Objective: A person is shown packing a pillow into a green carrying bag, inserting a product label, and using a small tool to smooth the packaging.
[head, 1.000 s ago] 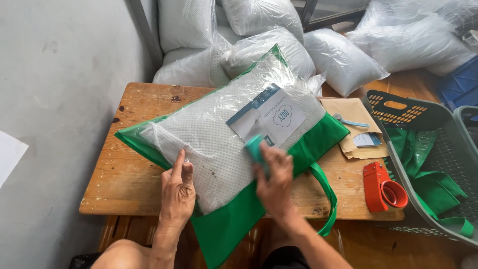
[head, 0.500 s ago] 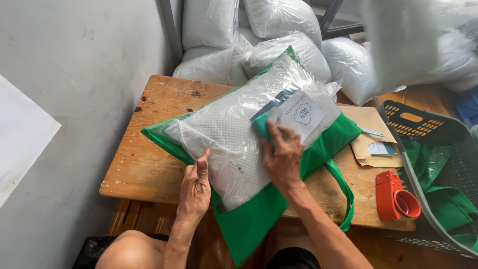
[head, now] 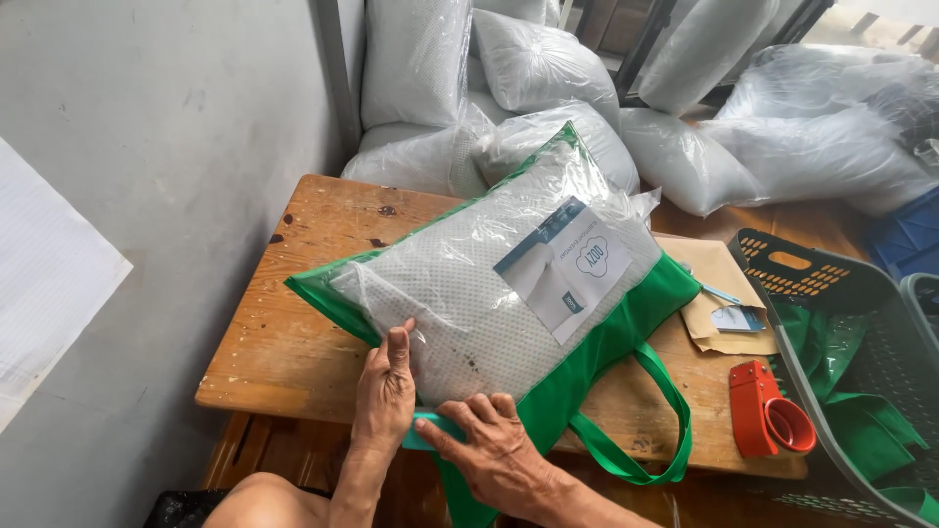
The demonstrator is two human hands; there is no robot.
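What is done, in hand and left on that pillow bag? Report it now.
Done: the white pillow and its paper card lie inside the clear-fronted green bag on the wooden table. In hand: the left hand presses the bag's near corner, and the right hand holds a teal tool at that edge. Left: bagged pillows are piled behind, and the red tape dispenser lies untouched.

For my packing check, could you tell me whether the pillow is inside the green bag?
Inside: green edges frame the pillow in the green bag.
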